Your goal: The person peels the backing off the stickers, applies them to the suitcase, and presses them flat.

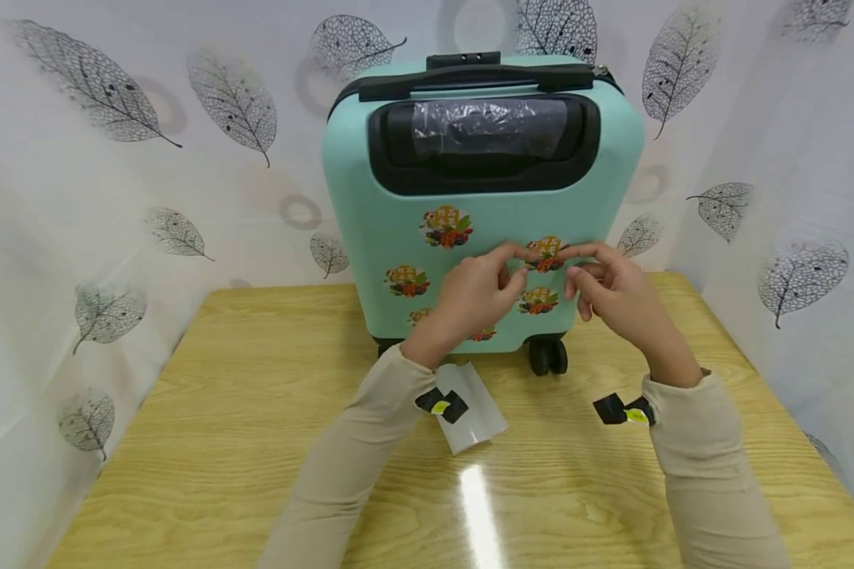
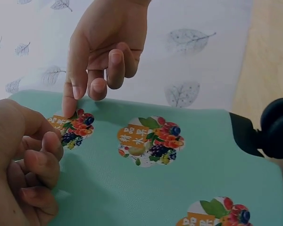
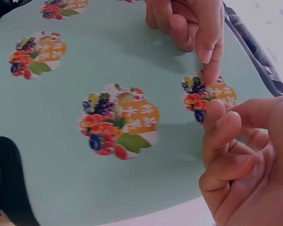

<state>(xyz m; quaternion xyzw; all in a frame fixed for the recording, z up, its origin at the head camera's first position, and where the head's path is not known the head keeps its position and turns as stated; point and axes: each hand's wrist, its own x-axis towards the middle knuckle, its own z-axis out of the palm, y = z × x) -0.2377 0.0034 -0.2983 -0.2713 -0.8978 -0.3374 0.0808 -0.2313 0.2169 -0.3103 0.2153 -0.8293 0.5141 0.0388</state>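
Note:
A mint-green suitcase (image 1: 361, 213) stands upright, bearing several flower-shaped fruit stickers. My left hand (image 1: 477, 292) reaches from the left, its extended index finger on the left edge of a sticker (image 1: 546, 246) on the right side of the case. On the same sticker's right edge rests the index fingertip of my right hand (image 1: 622, 300). The other fingers of both hands are loosely bent, with nothing visible inside them. Just below is another sticker (image 1: 538, 300), seen whole in the left wrist view. My left forearm partly covers the lowest stickers.
A white sheet (image 1: 473, 407) lies on the wooden table (image 1: 256, 411) below the case, partly behind my left wrist. The case has a black handle recess (image 1: 484, 178) with plastic film, and a black wheel (image 1: 548, 356). Leaf-patterned cloth (image 1: 235, 205) hangs behind.

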